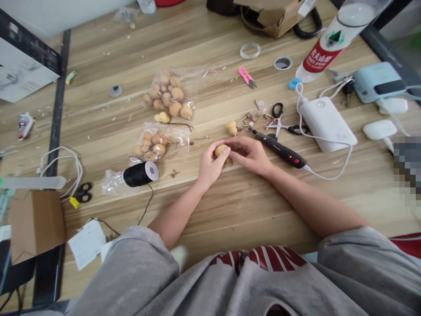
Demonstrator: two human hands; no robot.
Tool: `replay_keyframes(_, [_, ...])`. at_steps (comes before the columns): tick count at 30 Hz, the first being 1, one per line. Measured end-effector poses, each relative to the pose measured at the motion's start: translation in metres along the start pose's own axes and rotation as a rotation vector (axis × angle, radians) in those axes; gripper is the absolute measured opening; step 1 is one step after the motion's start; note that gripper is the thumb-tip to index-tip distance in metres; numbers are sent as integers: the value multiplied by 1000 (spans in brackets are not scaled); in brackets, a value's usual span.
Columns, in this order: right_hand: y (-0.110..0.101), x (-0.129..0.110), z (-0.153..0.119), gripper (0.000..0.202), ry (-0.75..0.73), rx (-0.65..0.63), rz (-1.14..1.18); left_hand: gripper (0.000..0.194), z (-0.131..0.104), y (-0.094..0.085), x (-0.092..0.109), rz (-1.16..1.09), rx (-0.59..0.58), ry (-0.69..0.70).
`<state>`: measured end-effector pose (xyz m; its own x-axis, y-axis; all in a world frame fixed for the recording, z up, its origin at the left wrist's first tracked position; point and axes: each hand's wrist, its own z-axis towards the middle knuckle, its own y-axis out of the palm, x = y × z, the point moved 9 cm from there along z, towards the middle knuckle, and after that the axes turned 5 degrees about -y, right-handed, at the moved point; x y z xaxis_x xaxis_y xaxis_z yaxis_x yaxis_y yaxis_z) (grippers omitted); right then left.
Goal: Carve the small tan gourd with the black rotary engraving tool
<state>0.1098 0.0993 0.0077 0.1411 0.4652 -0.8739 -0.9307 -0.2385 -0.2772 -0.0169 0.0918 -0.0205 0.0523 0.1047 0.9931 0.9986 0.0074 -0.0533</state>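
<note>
Over the middle of the table, my left hand (212, 163) is wrapped round a small tan gourd (219, 150), its thumb lying across the top. My right hand (250, 154) meets it from the other side, fingers curled against the same gourd, which is partly hidden by both hands. Just beyond the right hand lie another small gourd (231, 127) and a black pen-shaped rotary tool (279, 150) with a red light and a white cable. Several small grinding bits (249, 117) are scattered near the tool's tip.
Two clear bags of small gourds (171, 96) (153, 145) lie left of centre, with a black thread spool (140, 174) nearer me. To the right are scissors (279, 123), a white power bank (328, 124) and a tall water bottle (329, 48). Pink snips (246, 77) lie farther back.
</note>
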Motion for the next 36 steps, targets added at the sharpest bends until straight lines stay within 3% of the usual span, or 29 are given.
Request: replay_keyframes(36, [0, 1, 0, 28, 0, -13, 7, 25, -1, 1, 4, 69, -18, 24])
